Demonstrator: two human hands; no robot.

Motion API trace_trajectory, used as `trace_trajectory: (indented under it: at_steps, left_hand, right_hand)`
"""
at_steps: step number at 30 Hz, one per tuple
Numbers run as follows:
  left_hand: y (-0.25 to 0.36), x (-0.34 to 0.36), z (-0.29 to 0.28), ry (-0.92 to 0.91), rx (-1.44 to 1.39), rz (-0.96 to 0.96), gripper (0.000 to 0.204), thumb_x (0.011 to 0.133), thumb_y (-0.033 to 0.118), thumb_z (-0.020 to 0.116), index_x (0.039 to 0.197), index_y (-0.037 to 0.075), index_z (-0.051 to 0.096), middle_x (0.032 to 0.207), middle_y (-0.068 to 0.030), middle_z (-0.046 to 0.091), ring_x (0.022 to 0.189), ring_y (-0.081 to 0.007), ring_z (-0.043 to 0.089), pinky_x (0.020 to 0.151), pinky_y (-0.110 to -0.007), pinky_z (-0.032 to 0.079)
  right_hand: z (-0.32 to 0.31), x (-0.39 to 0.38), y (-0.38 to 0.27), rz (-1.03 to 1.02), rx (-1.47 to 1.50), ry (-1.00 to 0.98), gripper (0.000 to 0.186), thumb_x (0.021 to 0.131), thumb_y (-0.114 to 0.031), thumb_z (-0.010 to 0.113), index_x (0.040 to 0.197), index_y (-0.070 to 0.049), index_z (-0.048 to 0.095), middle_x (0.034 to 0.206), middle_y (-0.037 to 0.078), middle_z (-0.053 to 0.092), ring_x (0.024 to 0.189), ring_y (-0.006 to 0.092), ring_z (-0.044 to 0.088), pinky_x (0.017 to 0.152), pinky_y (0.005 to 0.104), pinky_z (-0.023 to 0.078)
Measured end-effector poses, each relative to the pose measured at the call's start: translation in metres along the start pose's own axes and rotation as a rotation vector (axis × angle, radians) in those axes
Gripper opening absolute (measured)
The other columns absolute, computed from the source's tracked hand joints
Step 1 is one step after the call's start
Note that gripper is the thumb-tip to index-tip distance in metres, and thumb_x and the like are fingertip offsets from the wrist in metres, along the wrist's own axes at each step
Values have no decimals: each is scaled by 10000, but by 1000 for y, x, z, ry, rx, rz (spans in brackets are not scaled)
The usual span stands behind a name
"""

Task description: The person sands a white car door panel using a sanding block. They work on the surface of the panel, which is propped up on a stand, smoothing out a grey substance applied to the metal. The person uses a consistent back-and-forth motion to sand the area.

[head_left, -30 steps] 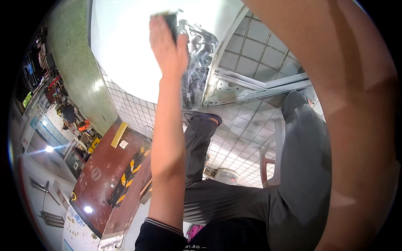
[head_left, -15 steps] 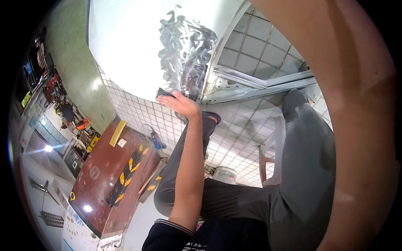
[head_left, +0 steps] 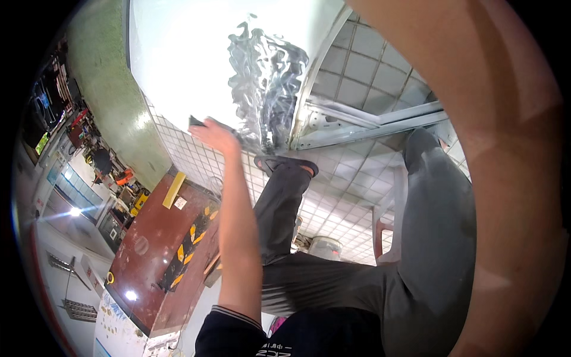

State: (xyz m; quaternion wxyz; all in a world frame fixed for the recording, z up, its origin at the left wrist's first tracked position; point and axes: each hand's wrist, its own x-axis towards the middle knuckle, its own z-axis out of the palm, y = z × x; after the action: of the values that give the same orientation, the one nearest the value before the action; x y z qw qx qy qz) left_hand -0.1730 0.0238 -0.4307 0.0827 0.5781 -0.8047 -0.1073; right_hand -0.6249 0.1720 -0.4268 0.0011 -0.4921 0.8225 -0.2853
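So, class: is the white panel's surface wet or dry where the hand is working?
Wet in part: grey rippled streaks run down the white panel beside the left hand, which holds a dark pad.

a car body or repair workshop is what's shown here. a white metal body panel [head_left: 178, 65] with a wet, glossy patch is propped over a floor of small pale tiles [head_left: 339, 184], and a bare metal frame piece [head_left: 369, 122] is seen beside it. cluttered tool shelves [head_left: 89, 149] and a yellow-and-black striped ramp [head_left: 187, 253] are lined up along the left.
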Motion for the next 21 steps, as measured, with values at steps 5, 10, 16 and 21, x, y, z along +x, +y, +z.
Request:
trace_trajectory:
  at_steps: [5, 10, 16, 21]
  left_hand:
    - [36, -126, 30, -93, 4, 383, 809, 1080, 313, 465, 1596, -164, 63, 1692, -371, 4, 1598, -472, 2, 1296, -529, 20]
    - [48, -115, 23, -138, -52, 680, 772, 1046, 255, 593, 1616, -90, 202, 1705, -317, 119, 1602, -438, 95, 1293, -519, 98]
    - [193, 3, 46, -208, -139, 995, 695, 1013, 286, 657, 1582, -18, 399, 1649, -231, 384, 1561, -398, 298, 1274, -472, 216]
    - [284, 15, 78, -229, -94, 941, 629, 1046, 193, 447, 1593, -80, 301, 1646, -305, 315, 1541, -470, 263, 1281, -508, 181]
  right_hand:
    - [4, -3, 8, -68, -109, 118, 577, 1037, -503, 472, 1182, -3, 722, 1239, 200, 718, 1219, 337, 645, 1152, 469, 400]
    - [-11, 0, -2, -30, -40, -43, 581, 1036, -505, 475, 1186, 0, 720, 1244, 204, 715, 1230, 344, 638, 1148, 468, 402]
    - [10, 1, 8, -43, 0, 116, 574, 1035, -512, 480, 1177, -15, 727, 1230, 197, 722, 1223, 337, 644, 1143, 473, 405]
    - [-1, 5, 1, -23, 23, 11, 572, 1042, -521, 466, 1188, -36, 731, 1232, 197, 722, 1228, 336, 642, 1155, 480, 391]
